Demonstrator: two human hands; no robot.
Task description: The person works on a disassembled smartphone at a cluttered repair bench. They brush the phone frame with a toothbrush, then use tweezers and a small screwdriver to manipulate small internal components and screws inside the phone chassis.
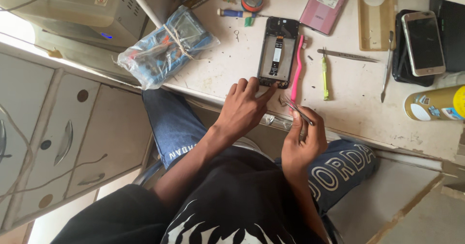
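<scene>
Clearly the opened phone (277,52), lying on the table (348,103) just beyond the left hand (244,109), looks light, stiff and fragile inside; its side edges seem the safest hold. That hand's fingers are loosely spread, fingertips pressing the phone's near end. Beside it, the right hand (304,140) pinches thin tweezers (296,109).

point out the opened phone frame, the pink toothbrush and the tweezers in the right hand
opened phone frame (277,50): head view, on the middle of its exposed inside
pink toothbrush (297,72): head view, on the handle's midsection
tweezers (296,109): head view, on the metal arms above the right hand (304,140)
</scene>
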